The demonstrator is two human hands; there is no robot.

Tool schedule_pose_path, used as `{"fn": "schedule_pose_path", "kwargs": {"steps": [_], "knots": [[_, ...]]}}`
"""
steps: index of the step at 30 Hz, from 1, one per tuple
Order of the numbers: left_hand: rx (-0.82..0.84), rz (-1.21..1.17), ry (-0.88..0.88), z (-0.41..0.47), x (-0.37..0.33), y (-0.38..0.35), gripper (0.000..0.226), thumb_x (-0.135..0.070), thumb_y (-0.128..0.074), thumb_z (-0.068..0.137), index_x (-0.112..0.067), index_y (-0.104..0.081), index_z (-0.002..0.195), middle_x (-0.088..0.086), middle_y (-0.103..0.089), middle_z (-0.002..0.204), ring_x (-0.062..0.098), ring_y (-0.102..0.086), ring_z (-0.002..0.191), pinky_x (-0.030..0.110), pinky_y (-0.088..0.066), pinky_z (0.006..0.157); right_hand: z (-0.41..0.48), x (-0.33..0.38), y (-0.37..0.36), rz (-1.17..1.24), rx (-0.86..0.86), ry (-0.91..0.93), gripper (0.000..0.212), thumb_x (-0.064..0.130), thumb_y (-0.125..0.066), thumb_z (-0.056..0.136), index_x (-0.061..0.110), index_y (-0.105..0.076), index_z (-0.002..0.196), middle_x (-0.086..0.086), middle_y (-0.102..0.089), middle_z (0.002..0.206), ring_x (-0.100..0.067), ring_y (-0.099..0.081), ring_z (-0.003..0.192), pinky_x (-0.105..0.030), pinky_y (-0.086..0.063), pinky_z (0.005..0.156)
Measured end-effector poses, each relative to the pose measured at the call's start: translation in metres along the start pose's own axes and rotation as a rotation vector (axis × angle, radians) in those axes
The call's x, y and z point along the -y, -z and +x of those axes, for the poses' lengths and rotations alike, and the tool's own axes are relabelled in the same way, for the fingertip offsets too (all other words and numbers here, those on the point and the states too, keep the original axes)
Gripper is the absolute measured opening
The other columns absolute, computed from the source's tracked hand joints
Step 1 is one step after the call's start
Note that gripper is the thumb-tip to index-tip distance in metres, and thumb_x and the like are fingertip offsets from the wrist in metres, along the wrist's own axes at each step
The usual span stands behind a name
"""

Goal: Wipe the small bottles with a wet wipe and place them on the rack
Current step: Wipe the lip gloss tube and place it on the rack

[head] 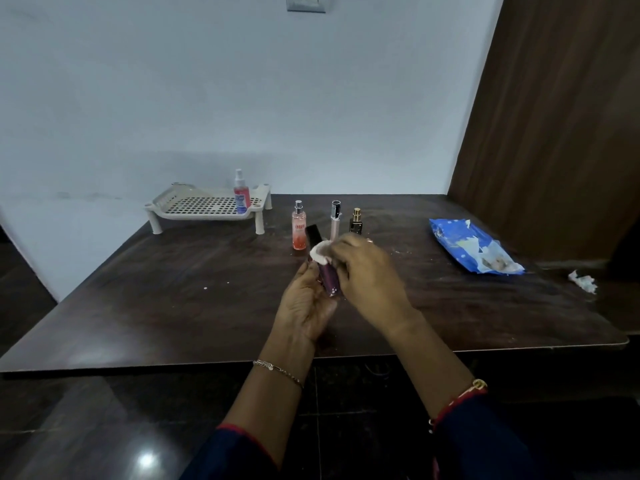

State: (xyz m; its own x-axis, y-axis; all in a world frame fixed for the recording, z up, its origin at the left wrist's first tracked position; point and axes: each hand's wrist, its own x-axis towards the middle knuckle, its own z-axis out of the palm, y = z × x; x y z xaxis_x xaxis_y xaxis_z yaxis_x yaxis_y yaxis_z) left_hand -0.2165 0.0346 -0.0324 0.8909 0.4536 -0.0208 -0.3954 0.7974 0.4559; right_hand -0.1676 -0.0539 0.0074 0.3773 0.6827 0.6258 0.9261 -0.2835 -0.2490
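Note:
My left hand (304, 306) grips a slim purple bottle (329, 276) with a black cap, tilted above the table's middle. A white wet wipe (320, 253) is pressed against the bottle's upper part by my right hand (367, 271). Behind my hands stand three small bottles: a pink-orange spray bottle (299, 226), a thin pale tube with a dark cap (335, 220) and a small dark bottle with a gold top (356, 221). At the back left stands a white perforated rack (194, 206) with one pink spray bottle (241, 194) on its right side.
A blue wet-wipe pack (474, 245) lies open on the dark wooden table (173, 289) at the right. A crumpled white wipe (583, 280) sits near the right edge. A brown wooden panel (554, 116) rises at the back right, a pale wall behind.

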Motion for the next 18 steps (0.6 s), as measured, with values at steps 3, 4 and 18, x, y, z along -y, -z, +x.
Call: {"fn": "schedule_pose_path", "kwargs": {"steps": [3, 4, 18], "knots": [[-0.066, -0.048, -0.031, 0.006, -0.003, 0.0, 0.017, -0.002, -0.047, 0.092, -0.009, -0.062, 0.097, 0.01, -0.062, 0.089, 0.019, -0.059, 0.08, 0.031, -0.051, 0.077, -0.012, 0.001, -0.002, -0.062, 0.037, 0.056, 0.026, -0.001, -0.06, 0.08, 0.012, -0.069, 0.102, -0.003, -0.063, 0.092, -0.022, -0.061, 0.083, -0.033, -0.051, 0.071], [-0.088, -0.066, -0.035, 0.008, -0.004, 0.0, 0.017, -0.006, -0.044, 0.095, -0.009, -0.061, 0.096, 0.009, -0.06, 0.086, 0.018, -0.056, 0.076, 0.03, -0.049, 0.074, -0.017, 0.0, -0.003, -0.057, 0.03, 0.072, 0.026, -0.002, -0.06, 0.079, 0.012, -0.069, 0.1, -0.003, -0.063, 0.09, -0.022, -0.061, 0.081, -0.031, -0.049, 0.069], [-0.106, -0.049, -0.056, 0.008, 0.002, 0.001, 0.018, -0.011, -0.043, 0.096, -0.008, -0.058, 0.105, 0.005, -0.058, 0.082, 0.01, -0.059, 0.056, 0.022, -0.053, 0.049, -0.048, -0.011, 0.005, -0.379, 0.063, 0.316, 0.025, 0.01, -0.061, 0.079, 0.014, -0.065, 0.103, -0.001, -0.063, 0.096, -0.02, -0.062, 0.084, -0.032, -0.054, 0.051]]}}
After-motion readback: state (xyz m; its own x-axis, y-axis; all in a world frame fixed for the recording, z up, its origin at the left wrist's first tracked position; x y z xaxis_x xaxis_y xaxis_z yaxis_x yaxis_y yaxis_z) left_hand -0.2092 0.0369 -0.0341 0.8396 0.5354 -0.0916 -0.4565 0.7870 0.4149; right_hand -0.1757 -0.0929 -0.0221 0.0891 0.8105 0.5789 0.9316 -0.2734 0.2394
